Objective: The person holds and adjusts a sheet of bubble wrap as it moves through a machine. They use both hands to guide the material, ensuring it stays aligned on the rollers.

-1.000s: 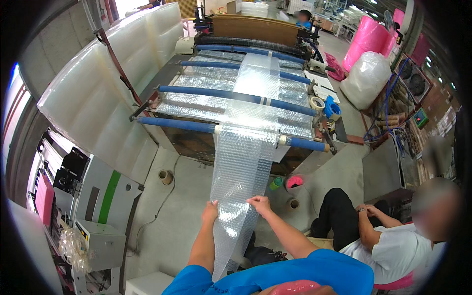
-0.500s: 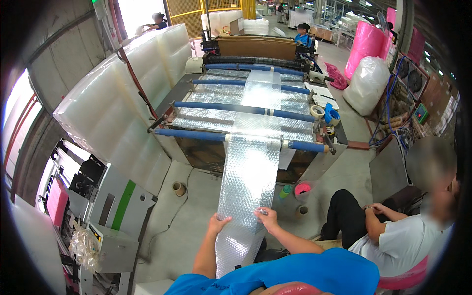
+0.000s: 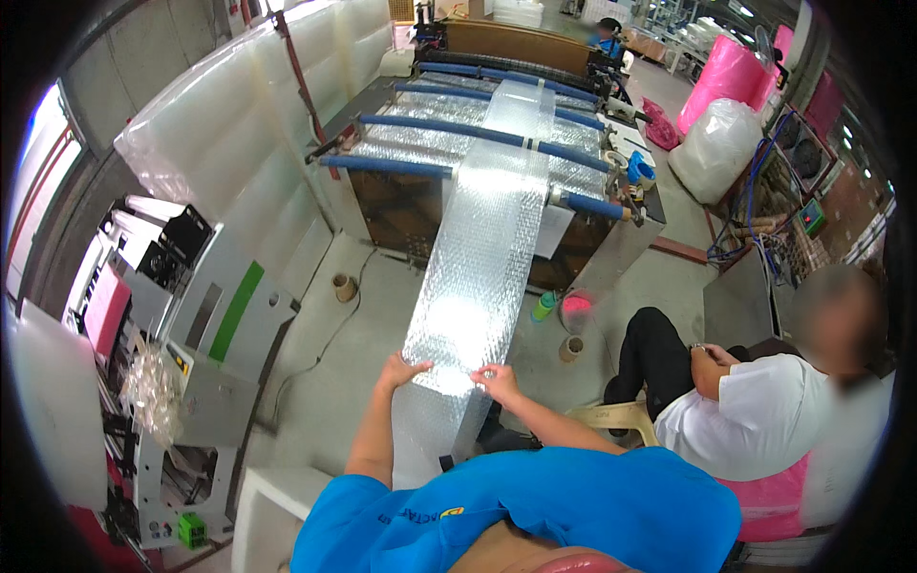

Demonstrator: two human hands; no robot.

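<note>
A long strip of clear bubble wrap [image 3: 482, 253] runs from the roller machine down toward my lap. My left hand [image 3: 401, 370] is closed on its left edge, with the thumb lying on top and the other fingers partly hidden. On the opposite edge, my right hand [image 3: 498, 383] pinches the film between thumb and fingers. The strip is stretched between the machine's front blue roller [image 3: 387, 167] and my hands. Below them it drapes down in front of my blue shirt, where its end is hidden.
A seated person in a white shirt [image 3: 755, 420] is close on my right. Left stands a grey machine with a green stripe [image 3: 236, 312]; behind it, tall wrapped stacks [image 3: 220, 124]. On the floor are a cardboard core [image 3: 345, 286], a green bottle [image 3: 543, 306] and a pink-filled container [image 3: 577, 307].
The view has tilted downward, so the machine sits higher in the picture. Both hands still grip the bubble wrap edges and appear higher and slightly further left in the picture.
</note>
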